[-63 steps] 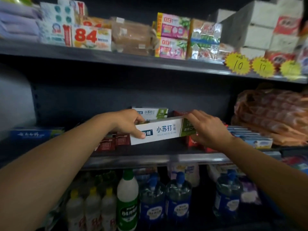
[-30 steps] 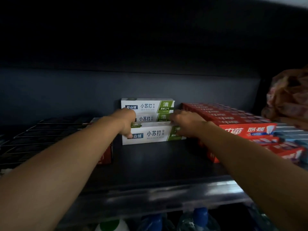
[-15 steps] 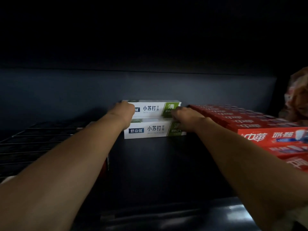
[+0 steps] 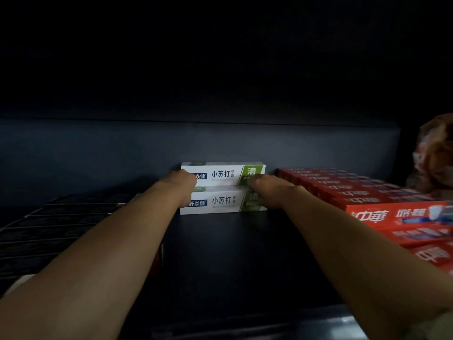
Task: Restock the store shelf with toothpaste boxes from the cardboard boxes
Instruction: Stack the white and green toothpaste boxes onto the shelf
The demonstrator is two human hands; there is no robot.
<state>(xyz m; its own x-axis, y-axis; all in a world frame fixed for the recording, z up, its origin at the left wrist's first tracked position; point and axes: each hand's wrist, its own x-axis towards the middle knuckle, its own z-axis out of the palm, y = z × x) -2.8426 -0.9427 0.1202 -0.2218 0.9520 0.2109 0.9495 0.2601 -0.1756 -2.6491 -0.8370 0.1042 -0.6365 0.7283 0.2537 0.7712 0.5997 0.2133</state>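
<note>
Two white-and-green toothpaste boxes lie long side forward at the back of the dark shelf (image 4: 220, 256). The upper box (image 4: 221, 173) sits against the back wall, and the lower box (image 4: 221, 201) is just below and in front of it. My left hand (image 4: 182, 186) grips the lower box at its left end. My right hand (image 4: 266, 190) grips its right, green end. Both hands also overlap the bottom edge of the upper box. My fingertips are hidden behind the hands.
A stack of red toothpaste boxes (image 4: 367, 195) fills the shelf to the right, close to my right forearm. A wire rack (image 4: 61, 224) lies to the left. An orange plastic-wrapped bundle (image 4: 436, 153) sits far right. The shelf above hangs low and dark.
I have carried the box from the shelf's front edge deep into the shelf, up against the stacked boxes at the back. My head has moved in closer.
</note>
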